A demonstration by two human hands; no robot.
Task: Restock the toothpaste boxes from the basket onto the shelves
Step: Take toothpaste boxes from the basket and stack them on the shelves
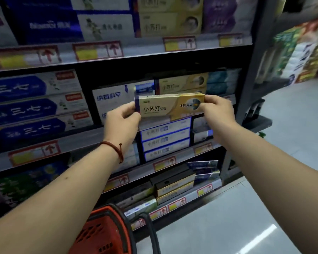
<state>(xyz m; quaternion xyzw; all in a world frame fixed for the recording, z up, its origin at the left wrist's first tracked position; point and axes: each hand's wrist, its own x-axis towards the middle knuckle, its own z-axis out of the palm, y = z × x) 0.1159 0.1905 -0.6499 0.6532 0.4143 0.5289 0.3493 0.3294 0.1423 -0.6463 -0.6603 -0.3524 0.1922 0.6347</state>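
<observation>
Restocking is in progress: we hold one yellow toothpaste box (170, 105) level by its ends, left hand (121, 120) and right hand (218, 111) each closed on it, before the matching yellow stack (182, 85), not yet shelved.

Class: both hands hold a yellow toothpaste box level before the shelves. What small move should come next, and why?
Probably ease the yellow box forward and slightly up onto the matching yellow boxes just behind it; the left hand and right hand already grip its ends.
</observation>
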